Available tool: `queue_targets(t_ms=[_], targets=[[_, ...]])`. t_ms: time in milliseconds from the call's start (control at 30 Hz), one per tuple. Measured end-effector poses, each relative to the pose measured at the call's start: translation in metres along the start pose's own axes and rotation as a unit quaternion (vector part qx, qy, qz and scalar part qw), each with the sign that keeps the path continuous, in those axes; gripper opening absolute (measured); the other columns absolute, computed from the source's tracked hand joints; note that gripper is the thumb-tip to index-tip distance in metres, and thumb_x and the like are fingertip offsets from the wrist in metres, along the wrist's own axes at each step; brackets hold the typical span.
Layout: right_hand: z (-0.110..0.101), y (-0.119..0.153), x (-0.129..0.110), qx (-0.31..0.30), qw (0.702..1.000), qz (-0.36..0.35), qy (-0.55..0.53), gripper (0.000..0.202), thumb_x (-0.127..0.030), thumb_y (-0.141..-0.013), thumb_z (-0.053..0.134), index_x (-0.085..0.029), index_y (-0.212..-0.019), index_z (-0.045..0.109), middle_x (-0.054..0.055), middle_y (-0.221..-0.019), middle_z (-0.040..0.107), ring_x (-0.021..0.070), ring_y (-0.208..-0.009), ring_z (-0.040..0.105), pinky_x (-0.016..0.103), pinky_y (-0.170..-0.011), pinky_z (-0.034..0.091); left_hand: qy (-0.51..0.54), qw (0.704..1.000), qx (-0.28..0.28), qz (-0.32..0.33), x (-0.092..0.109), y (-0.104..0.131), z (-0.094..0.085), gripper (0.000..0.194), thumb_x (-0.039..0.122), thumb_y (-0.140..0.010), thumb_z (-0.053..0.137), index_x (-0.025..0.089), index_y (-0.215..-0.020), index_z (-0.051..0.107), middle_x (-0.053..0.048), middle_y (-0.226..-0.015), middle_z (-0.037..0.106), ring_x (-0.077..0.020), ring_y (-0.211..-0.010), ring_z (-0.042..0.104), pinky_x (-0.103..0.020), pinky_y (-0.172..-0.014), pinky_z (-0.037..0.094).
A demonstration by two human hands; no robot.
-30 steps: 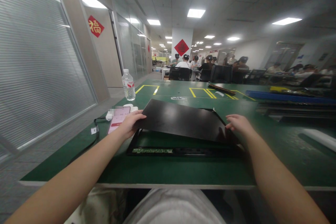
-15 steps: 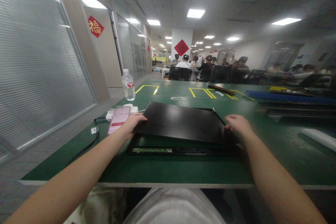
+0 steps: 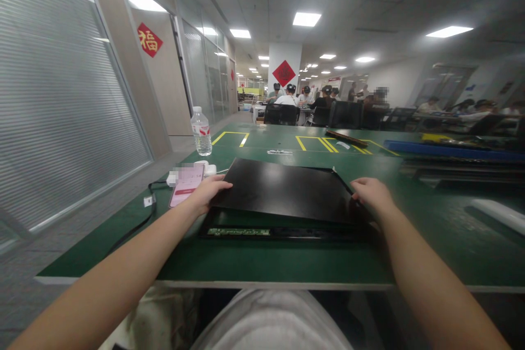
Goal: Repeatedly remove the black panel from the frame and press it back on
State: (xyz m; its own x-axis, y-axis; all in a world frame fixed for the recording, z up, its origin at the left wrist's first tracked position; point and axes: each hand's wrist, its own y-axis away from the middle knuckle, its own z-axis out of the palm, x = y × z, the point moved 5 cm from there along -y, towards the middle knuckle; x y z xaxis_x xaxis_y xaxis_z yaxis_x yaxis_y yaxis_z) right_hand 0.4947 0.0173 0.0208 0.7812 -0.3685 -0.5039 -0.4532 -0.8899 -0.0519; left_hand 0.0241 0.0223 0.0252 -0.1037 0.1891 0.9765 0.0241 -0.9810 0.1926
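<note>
Black panel (image 3: 283, 188) sits a bit lower/flatter over the black frame (image 3: 320, 235) vs 1 sec ago. It's btwn both hands, w/ the green circuit strip (image 3: 238, 232) showing on the near side. L hand (image 3: 210, 192) pinches its left edge, thumb on top. R hand (image 3: 371, 194) is curled at the right edge, can't tell if it's gripping. Both forearms reach fwd, angled inward.

We see a smooth, dark, softly glossy flat panel (image 3: 283, 188) and a clear, ribbed plastic bottle (image 3: 202, 134).
</note>
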Motion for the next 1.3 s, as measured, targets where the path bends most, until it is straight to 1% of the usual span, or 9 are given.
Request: queue_targets(t_ms=[100,200,400,500,600,800,933,1167,1300], targets=[[-0.001,0.002,-0.002,-0.003,1.0,0.004,0.004,0.037,-0.038,-0.081,0.054,-0.021,-0.107,0.074,0.004,-0.073,0.075,0.0162,-0.055,0.064,0.027,-0.055,0.042,-0.003,1.0,-0.017,0.004,0.0,0.0,0.001,0.041,0.007,-0.06,0.068,0.015,-0.1,0.07,-0.003,-0.065,0.075,-0.0204,-0.053,0.07,-0.027,-0.05,0.055],[-0.002,0.003,-0.004,-0.003,1.0,-0.005,0.01,0.035,-0.037,-0.081,0.054,-0.022,-0.103,0.076,0.004,-0.073,0.075,0.0166,-0.056,0.064,0.027,-0.056,0.042,-0.014,1.0,-0.02,0.008,-0.001,-0.001,0.0,0.044,0.008,-0.061,0.069,0.014,-0.105,0.069,-0.003,-0.067,0.076,-0.0211,-0.056,0.071,-0.028,-0.052,0.056],[-0.001,0.004,-0.005,0.002,1.0,-0.013,0.021,0.035,-0.034,-0.079,0.054,-0.023,-0.103,0.077,0.004,-0.072,0.074,0.0192,-0.065,0.066,0.028,-0.059,0.043,-0.065,0.997,0.008,0.033,-0.001,-0.003,-0.002,0.036,0.008,-0.06,0.072,0.015,-0.096,0.067,-0.002,-0.067,0.075,-0.0208,-0.059,0.072,-0.028,-0.054,0.057],[0.0,0.004,-0.007,0.006,0.999,-0.033,0.042,0.034,-0.034,-0.08,0.053,-0.025,-0.101,0.078,0.004,-0.074,0.074,0.022,-0.076,0.068,0.029,-0.062,0.044,-0.081,0.996,0.011,0.044,-0.002,-0.004,-0.002,0.032,0.008,-0.06,0.072,0.017,-0.091,0.067,-0.001,-0.068,0.075,-0.0212,-0.063,0.073,-0.028,-0.057,0.057],[0.0,0.004,-0.01,0.019,0.996,-0.054,0.063,0.034,-0.034,-0.08,0.052,-0.026,-0.1,0.079,0.006,-0.079,0.075,0.0236,-0.081,0.068,0.03,-0.066,0.045,-0.089,0.995,0.01,0.051,-0.002,-0.005,-0.003,0.031,0.009,-0.061,0.071,0.017,-0.09,0.066,0.0,-0.069,0.075,-0.0214,-0.064,0.073,-0.028,-0.057,0.058],[0.001,0.005,-0.012,0.029,0.994,-0.064,0.082,0.035,-0.035,-0.081,0.051,-0.026,-0.101,0.079,0.008,-0.086,0.075,0.025,-0.085,0.069,0.032,-0.07,0.047,-0.089,0.995,0.007,0.05,-0.002,-0.004,-0.003,0.03,0.011,-0.059,0.072,0.018,-0.089,0.067,-0.001,-0.069,0.076,-0.0221,-0.065,0.073,-0.028,-0.057,0.058],[0.001,0.005,-0.012,0.027,0.994,-0.06,0.087,0.035,-0.036,-0.082,0.051,-0.027,-0.101,0.079,0.008,-0.087,0.075,0.0245,-0.085,0.069,0.031,-0.069,0.047,-0.074,0.996,-0.004,0.049,-0.002,-0.005,-0.003,0.029,0.016,-0.061,0.074,0.017,-0.089,0.069,-0.003,-0.072,0.077,-0.0239,-0.069,0.075,-0.03,-0.06,0.059],[0.001,0.004,-0.011,0.024,0.994,-0.073,0.083,0.033,-0.034,-0.081,0.054,-0.026,-0.102,0.079,0.008,-0.085,0.075,0.0242,-0.085,0.069,0.03,-0.069,0.048,-0.062,0.997,-0.013,0.046,-0.002,-0.005,-0.004,0.033,0.017,-0.059,0.076,0.016,-0.092,0.07,-0.005,-0.075,0.077,-0.0236,-0.069,0.074,-0.031,-0.062,0.059],[0.001,0.004,-0.011,0.021,0.995,-0.073,0.062,0.031,-0.033,-0.082,0.056,-0.025,-0.1,0.079,0.006,-0.081,0.075,0.0227,-0.083,0.069,0.028,-0.069,0.047,-0.073,0.996,-0.011,0.051,0.0,-0.003,-0.004,0.033,0.018,-0.058,0.078,0.016,-0.09,0.071,-0.005,-0.076,0.077,-0.026,-0.074,0.075,-0.032,-0.065,0.059]])
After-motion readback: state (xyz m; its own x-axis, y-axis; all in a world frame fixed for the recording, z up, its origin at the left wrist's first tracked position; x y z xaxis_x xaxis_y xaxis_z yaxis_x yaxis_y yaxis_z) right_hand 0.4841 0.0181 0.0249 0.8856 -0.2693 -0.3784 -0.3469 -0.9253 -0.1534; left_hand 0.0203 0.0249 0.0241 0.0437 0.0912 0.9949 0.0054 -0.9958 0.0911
